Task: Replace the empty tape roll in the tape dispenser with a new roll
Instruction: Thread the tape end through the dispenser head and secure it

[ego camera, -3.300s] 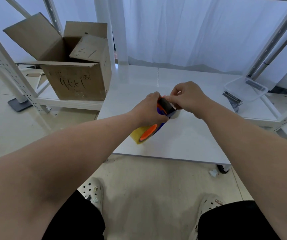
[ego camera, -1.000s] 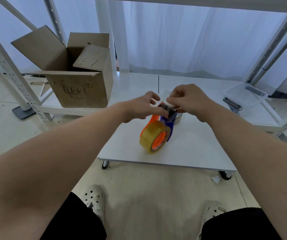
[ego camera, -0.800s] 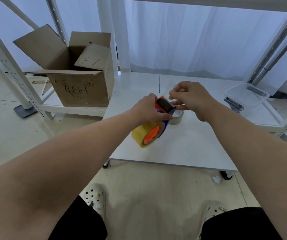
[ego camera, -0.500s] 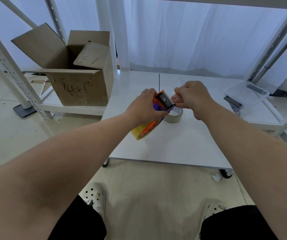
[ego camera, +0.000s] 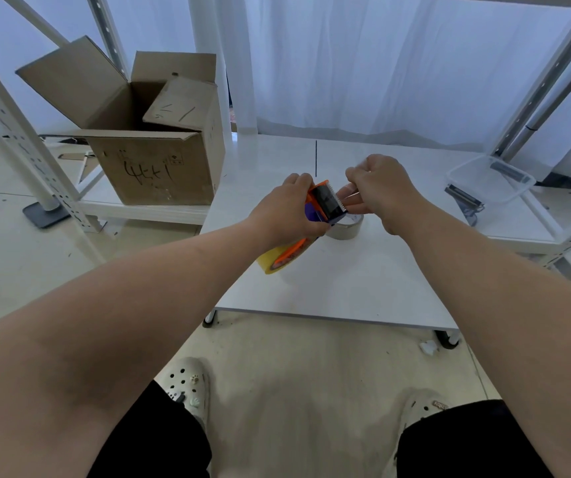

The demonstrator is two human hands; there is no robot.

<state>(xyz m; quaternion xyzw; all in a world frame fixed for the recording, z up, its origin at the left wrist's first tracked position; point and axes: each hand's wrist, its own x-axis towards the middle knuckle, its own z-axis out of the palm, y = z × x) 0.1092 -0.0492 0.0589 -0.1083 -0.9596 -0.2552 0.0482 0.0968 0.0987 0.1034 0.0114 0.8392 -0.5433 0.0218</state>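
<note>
My left hand [ego camera: 285, 210] grips an orange and blue tape dispenser [ego camera: 323, 201], tilted, above the white table [ego camera: 346, 281]. A full yellowish tape roll [ego camera: 275, 258] sits on the dispenser's orange hub below my palm. My right hand [ego camera: 378, 191] pinches the clear tape end right at the dispenser's toothed blade. The empty cardboard tape core [ego camera: 344, 229] lies flat on the table just behind the dispenser, partly hidden by it.
An open cardboard box [ego camera: 153, 146] stands on a low shelf to the left. A clear plastic tray [ego camera: 487, 179] sits on the shelf at the right. White shelf posts [ego camera: 18, 132] rise at both sides. My feet in pale clogs are below the table's front edge.
The dispenser was lifted from standing on the table and tilted in my left hand. My right hand stayed at the blade end, pulling the tape end across it.
</note>
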